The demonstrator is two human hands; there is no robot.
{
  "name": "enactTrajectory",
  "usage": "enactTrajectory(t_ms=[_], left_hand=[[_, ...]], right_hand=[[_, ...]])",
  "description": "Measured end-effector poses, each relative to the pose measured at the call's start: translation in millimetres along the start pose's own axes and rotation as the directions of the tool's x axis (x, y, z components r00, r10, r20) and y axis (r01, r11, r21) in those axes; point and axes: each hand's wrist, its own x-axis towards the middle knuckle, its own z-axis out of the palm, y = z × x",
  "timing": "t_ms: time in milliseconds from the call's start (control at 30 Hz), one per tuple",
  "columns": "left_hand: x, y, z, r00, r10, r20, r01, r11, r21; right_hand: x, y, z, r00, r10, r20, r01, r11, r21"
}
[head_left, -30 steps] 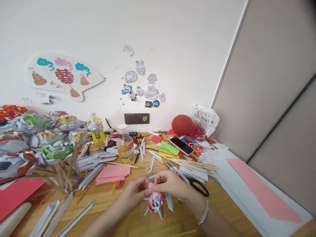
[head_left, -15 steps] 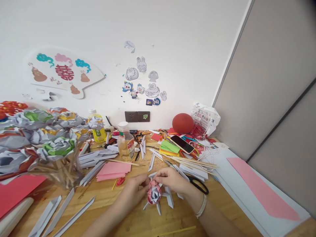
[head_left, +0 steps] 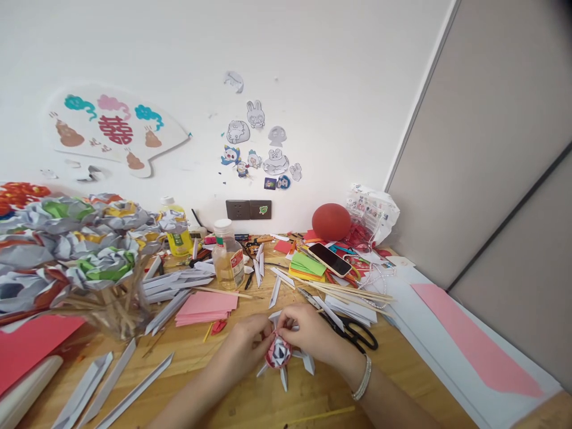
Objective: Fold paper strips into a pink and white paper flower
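Both hands meet low in the middle of the wooden table (head_left: 214,381) around a small pink and white paper flower (head_left: 278,353). My left hand (head_left: 245,344) grips its left side with curled fingers. My right hand (head_left: 308,332), a bracelet on its wrist, pinches the flower's top edge. White folded paper strips (head_left: 308,361) stick out from under the flower like points.
A stack of pink paper (head_left: 204,307) and black scissors (head_left: 357,333) lie close by. Behind are a bottle (head_left: 227,255), a phone (head_left: 329,260) on coloured paper, wooden sticks (head_left: 353,293), a red ball (head_left: 331,221), and paper flowers in a vase (head_left: 84,262) at the left.
The flower has turned in my hands, from hanging lengthwise to showing its round face. Both hands shifted slightly up and away on the table.
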Motion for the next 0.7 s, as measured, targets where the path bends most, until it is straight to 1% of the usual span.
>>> enactTrajectory(t_ms=[67,133,200,267,333,400,533,567,700], left_hand=[[2.7,-2.2,-3.7,0.999,-0.033,0.021,0.034,0.997,-0.071],[4.6,-3.8,-6.2,0.992,-0.104,0.071,0.117,0.969,-0.217],[5.0,-4.4,-6.6,0.968,-0.193,0.163,0.243,0.884,-0.398],[4.0,-4.0,-5.8,0.939,-0.243,0.242,0.337,0.786,-0.518],[2.2,-2.7,-4.7,0.932,-0.257,0.257,0.359,0.752,-0.553],[0.1,-1.1,-3.7,0.93,-0.269,0.252,0.366,0.744,-0.559],[-2.6,-1.2,0.2,0.904,-0.314,0.289,0.425,0.724,-0.543],[-2.4,-2.6,1.6,0.904,-0.32,0.285,0.427,0.729,-0.536],[1.8,-12.4,4.9,0.942,-0.283,0.179,0.335,0.803,-0.493]], right_hand=[[0.5,0.0,0.8,1.0,0.019,-0.003,-0.019,0.997,0.073],[1.4,0.6,1.8,1.0,0.029,0.002,-0.029,0.987,0.156],[2.2,0.4,2.1,1.0,0.024,-0.015,-0.021,0.986,0.163],[2.6,-1.1,1.4,0.999,0.012,-0.041,-0.008,0.994,0.107],[2.3,-4.1,0.2,0.998,-0.006,-0.055,0.01,0.997,0.072],[1.7,-7.6,-0.9,0.999,-0.021,-0.05,0.025,0.996,0.082],[0.5,-11.8,-0.6,0.999,-0.027,-0.037,0.031,0.995,0.099],[0.5,-11.4,-0.3,0.999,-0.034,-0.037,0.038,0.994,0.102],[2.6,-4.8,-1.4,0.998,-0.063,-0.018,0.065,0.986,0.151]])
